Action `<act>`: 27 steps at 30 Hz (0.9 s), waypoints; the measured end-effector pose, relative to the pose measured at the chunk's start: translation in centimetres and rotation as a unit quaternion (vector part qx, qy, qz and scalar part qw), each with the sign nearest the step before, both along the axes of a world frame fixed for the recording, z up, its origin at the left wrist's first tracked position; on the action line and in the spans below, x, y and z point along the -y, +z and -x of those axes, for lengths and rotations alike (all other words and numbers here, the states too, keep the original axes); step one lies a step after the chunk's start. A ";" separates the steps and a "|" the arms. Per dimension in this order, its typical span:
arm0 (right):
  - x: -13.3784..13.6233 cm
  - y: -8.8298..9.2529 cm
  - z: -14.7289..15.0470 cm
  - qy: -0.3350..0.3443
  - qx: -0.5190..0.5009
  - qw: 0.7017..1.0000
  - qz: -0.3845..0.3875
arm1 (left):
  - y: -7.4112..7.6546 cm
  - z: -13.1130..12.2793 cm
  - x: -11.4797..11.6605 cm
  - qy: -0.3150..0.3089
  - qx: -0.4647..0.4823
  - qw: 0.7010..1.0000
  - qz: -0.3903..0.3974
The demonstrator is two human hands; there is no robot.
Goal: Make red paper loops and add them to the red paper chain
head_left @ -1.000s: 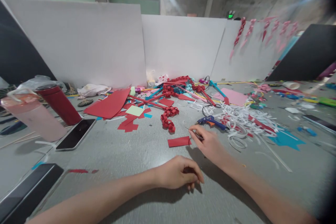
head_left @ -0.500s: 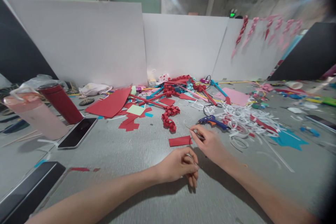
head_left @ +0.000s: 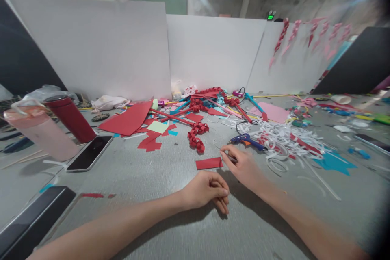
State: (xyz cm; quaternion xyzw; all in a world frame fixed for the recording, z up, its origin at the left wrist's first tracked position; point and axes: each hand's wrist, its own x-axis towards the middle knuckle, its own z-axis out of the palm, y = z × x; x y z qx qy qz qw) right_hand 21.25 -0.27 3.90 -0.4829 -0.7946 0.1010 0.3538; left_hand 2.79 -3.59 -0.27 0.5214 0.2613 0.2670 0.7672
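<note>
Centrally, in the head view: a small red paper strip lies flat on the grey surface, its long side running roughly left to right. Right hand at the strip's right end, thumb and forefinger brought close together, a narrow grip; whether paper or anything else sits between the tips cannot be told. Left hand nearer the wearer, below the strip and apart from it; fingers half curled, thumb against the forefinger. Its grip is narrow as well; cannot tell if it holds something small.

Just beyond the strip, a folded red paper chain curls toward the hands from a heap of red and blue pieces. Beyond the right hand, a blue glue gun rests on its side, near a tangle of white strips; blue paper sits at the tangle's right edge.

Farther left, a large red sheet and a pale green slip among red scraps. Phone lying face up, a red bottle and a pink bottle standing beside it. Dark box at lower left.

White panels stand behind; red and pink paper braids hang along the right one.
</note>
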 end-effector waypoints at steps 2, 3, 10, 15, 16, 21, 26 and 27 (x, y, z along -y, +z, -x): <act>0.0 0.1 0.0 -0.002 0.003 1.000 -0.002 | -0.1 0.0 -0.1 -0.006 -0.001 1.000 0.007; 0.0 0.1 0.0 -0.003 0.004 1.000 -0.002 | -0.2 0.1 -0.1 -0.008 -0.003 1.000 0.011; 0.0 -0.1 0.0 -0.006 0.010 1.000 0.002 | -0.4 -0.1 -0.2 0.014 -0.001 1.000 -0.017; -0.1 -0.4 -0.1 -0.001 0.013 1.000 0.011 | -0.2 -0.2 -0.4 0.079 0.014 0.991 -0.103; -0.1 -0.4 -0.2 0.000 0.014 1.000 0.011 | -0.2 -0.2 -0.5 0.086 0.007 0.989 -0.123; -0.1 -0.2 -0.1 0.002 0.010 1.000 0.010 | -0.4 -0.1 -0.8 0.096 0.003 0.986 -0.134; -0.1 -0.1 0.0 -0.004 0.017 1.000 0.011 | -0.3 -0.1 -0.8 0.081 0.004 0.989 -0.123; -0.1 -0.2 -0.1 -0.005 0.016 1.000 0.013 | -0.2 -0.1 -0.7 0.078 0.000 0.989 -0.124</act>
